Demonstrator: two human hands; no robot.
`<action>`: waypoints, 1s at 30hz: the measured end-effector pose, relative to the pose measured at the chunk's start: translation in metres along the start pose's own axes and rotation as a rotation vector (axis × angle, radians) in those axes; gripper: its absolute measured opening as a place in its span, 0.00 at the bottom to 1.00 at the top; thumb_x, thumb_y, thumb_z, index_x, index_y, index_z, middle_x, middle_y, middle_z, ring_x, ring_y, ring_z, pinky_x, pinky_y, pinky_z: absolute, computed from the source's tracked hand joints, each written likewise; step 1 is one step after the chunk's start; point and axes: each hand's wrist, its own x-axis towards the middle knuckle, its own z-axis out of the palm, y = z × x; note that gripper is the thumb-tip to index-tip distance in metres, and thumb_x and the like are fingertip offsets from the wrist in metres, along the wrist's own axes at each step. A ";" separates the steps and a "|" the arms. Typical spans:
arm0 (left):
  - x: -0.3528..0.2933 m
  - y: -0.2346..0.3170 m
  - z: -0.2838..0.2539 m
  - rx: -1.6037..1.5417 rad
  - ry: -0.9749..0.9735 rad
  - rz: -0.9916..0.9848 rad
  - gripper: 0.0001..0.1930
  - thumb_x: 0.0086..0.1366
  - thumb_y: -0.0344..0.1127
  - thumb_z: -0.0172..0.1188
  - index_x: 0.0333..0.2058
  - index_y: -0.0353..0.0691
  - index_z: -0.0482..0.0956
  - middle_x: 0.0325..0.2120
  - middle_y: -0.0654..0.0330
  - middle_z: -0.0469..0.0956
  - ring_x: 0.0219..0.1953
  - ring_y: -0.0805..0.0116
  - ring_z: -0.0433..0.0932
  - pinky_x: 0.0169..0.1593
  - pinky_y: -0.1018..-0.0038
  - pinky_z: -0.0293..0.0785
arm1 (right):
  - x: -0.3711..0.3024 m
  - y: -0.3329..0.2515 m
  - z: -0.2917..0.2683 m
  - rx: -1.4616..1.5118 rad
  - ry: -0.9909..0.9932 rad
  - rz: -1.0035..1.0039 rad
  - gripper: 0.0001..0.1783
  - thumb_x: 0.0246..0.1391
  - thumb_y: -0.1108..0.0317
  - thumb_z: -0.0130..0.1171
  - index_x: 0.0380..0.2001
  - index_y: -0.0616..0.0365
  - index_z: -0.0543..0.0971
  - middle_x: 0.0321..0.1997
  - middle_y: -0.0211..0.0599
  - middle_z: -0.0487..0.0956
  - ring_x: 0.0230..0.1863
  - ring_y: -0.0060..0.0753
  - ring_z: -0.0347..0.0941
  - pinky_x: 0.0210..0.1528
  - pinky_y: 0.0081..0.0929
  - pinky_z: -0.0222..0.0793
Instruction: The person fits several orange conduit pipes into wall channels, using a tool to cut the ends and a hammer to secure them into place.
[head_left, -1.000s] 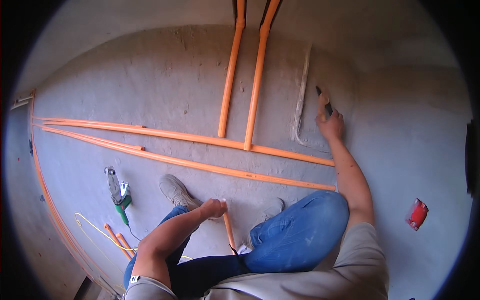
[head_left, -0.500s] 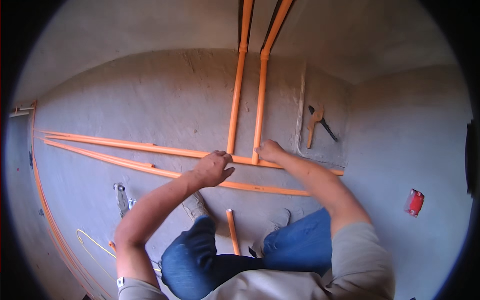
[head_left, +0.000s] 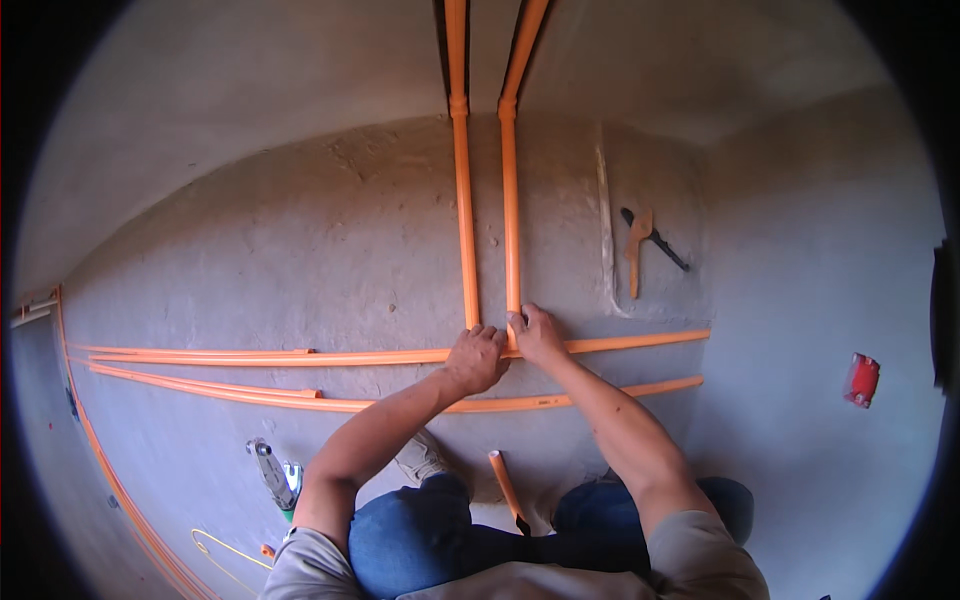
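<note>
First, the left hand (head_left: 476, 358) curls at the crosswise pipe (head_left: 380, 358), its grip unclear; just beyond that pipe, the right hand (head_left: 541, 335) pinches the right upright pipe (head_left: 511, 210) near its lower end. Probably light, stiff and smooth, it suits holding low, near the crosswise pipe.

**Downward View Taken From the Head**

The scene was viewed through the left of two fisheye cameras worn side by side on the head. The lens was aimed steeply down, and the left hand (head_left: 478, 358) and right hand (head_left: 538, 335) were shown fairly near the centre. Floor (head_left: 270, 270) was taken in beyond, with wall (head_left: 300, 90) along the top.
</note>
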 end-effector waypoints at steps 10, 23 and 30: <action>0.002 -0.005 0.003 -0.002 0.010 0.040 0.12 0.64 0.39 0.61 0.41 0.39 0.82 0.39 0.50 0.83 0.45 0.50 0.80 0.51 0.57 0.75 | 0.004 0.011 0.010 -0.199 0.106 0.096 0.22 0.67 0.53 0.51 0.45 0.65 0.75 0.44 0.65 0.80 0.49 0.70 0.76 0.52 0.58 0.71; 0.077 -0.016 -0.003 -0.319 -0.014 -0.235 0.21 0.69 0.47 0.55 0.40 0.32 0.84 0.38 0.37 0.83 0.46 0.37 0.81 0.52 0.52 0.77 | 0.011 0.017 0.022 -0.122 0.192 -0.028 0.16 0.64 0.60 0.54 0.38 0.66 0.76 0.41 0.64 0.80 0.46 0.68 0.77 0.47 0.59 0.71; 0.096 -0.013 0.002 -0.318 -0.001 -0.334 0.22 0.68 0.48 0.57 0.35 0.29 0.83 0.36 0.35 0.82 0.43 0.37 0.82 0.49 0.52 0.77 | 0.011 0.013 0.021 -0.075 0.319 -0.079 0.14 0.65 0.61 0.54 0.37 0.64 0.76 0.38 0.66 0.80 0.43 0.72 0.77 0.43 0.60 0.71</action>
